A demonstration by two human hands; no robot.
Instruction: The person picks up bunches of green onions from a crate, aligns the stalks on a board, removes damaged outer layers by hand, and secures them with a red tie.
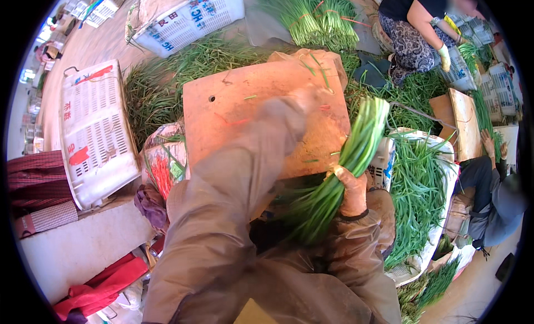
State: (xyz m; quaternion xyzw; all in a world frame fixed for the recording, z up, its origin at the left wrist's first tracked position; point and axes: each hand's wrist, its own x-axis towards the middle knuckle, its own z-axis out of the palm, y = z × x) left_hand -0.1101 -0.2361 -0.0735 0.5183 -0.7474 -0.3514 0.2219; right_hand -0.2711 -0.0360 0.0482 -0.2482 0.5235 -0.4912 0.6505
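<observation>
Long green bundle of slender, flat leaves with pale stem ends (pixel 364 140), held at its middle. Writing nearby, on crates: a white slotted plastic crate at the far side (pixel 189 20) carries bold blue and dark characters and letters; a white slotted plastic crate at left (pixel 100 132) bears red characters and red-orange patches.

Bundle's look: glossy, fresh green; stem ends pale, gathered fairly even, pointing up and away. Leafy end darker, loose, blurred, hanging toward the lap.

Position: bundle slants along the right near corner of a flat reddish-tan counter with a small round hole (pixel 250 123). Right hand (pixel 351 187) wraps round it, fingers closed on the leaves. Left hand (pixel 307 97) is over the counter's far part, well apart from the bundle; motion blur, cannot tell how its fingers stand or whether they grip anything.

Around: a few green leaf scraps on the counter; green bunches tied with red-orange bands (pixel 320 20) beyond it; loose green leaves (pixel 420 196) heaped in a white container just right of the right arm.
</observation>
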